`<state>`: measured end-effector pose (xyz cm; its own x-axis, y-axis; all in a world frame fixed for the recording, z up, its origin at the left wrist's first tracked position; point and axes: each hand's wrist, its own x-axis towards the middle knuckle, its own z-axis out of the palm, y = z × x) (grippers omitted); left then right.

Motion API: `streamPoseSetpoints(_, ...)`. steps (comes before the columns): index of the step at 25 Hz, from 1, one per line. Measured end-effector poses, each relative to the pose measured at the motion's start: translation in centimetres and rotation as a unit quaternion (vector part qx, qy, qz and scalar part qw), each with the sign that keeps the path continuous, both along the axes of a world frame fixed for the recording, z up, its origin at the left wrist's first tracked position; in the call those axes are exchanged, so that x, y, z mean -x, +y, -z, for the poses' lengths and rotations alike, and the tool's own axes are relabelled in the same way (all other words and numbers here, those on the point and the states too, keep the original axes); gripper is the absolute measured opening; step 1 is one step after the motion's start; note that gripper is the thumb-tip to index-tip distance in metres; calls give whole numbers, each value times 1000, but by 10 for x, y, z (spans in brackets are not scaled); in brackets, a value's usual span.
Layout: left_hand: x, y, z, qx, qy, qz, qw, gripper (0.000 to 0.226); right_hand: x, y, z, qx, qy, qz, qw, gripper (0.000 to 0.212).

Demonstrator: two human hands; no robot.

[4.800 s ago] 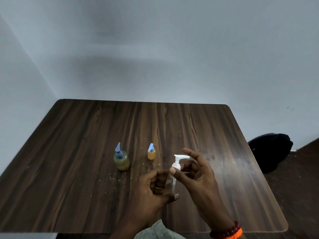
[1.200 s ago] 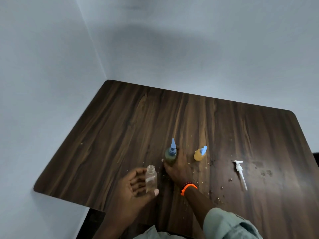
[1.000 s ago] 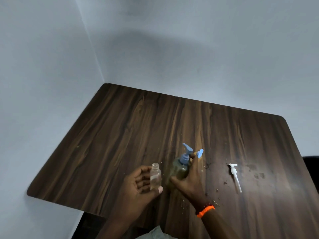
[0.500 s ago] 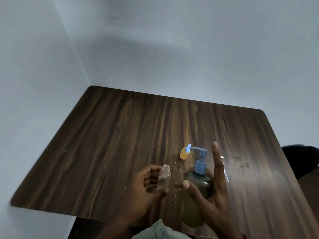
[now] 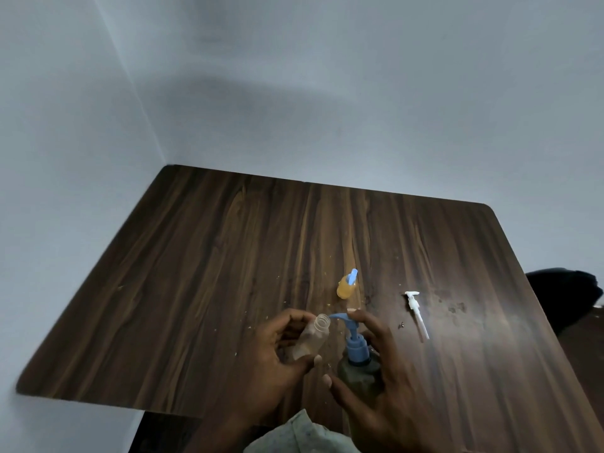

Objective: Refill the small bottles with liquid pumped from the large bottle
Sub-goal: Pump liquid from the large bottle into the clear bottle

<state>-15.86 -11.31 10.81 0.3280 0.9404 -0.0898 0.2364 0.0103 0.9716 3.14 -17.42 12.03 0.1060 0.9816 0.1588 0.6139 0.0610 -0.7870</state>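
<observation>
My left hand (image 5: 271,364) holds a small clear bottle (image 5: 310,340) with no cap, tilted so its open neck points right. My right hand (image 5: 382,387) grips the large olive bottle (image 5: 359,377) with a blue pump head (image 5: 354,341); its index finger rests on top of the pump. The blue spout tip sits right at the small bottle's mouth. A small orange bottle (image 5: 346,289) with a blue pump stands on the table further back.
A loose white pump with its tube (image 5: 416,313) lies on the dark wooden table (image 5: 228,256) to the right. Crumbs and dark spots dot the tabletop. A black bag (image 5: 562,295) sits beyond the table's right edge. Walls close the left and back.
My right hand took the large bottle off the table and brought it close; its spout has come down to the small bottle's mouth, and my left hand tilted the small bottle toward it.
</observation>
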Motion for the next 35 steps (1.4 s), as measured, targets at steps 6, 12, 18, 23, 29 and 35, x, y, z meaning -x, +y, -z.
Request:
streamPoseSetpoints(6, -2, -2, 1, -15, 19, 14, 1000, 37, -4, -7, -5, 65, -30, -9, 997, 87)
streamPoseSetpoints(12, -3, -3, 4, -23, 32, 17, 999, 36, 4, 5, -7, 210, 49, -18, 976, 76)
streamPoseSetpoints(18, -4, -3, 7, -28, 53, 28, 998, 35, 16, 3, -27, 202, 67, 78, 974, 54)
streamPoseSetpoints(23, -4, -4, 6, -28, 52, 19, 998, 37, 2, 3, -24, 284, 58, 0, 957, 51)
streamPoseSetpoints(29, -5, -2, 5, -30, 52, 30, 998, 35, 9, 6, -26, 260, 96, 1, 961, 57)
streamPoseSetpoints(35, -5, 0, 7, -32, 50, 31, 998, 36, 21, -8, -15, 120, 50, 84, 988, 58)
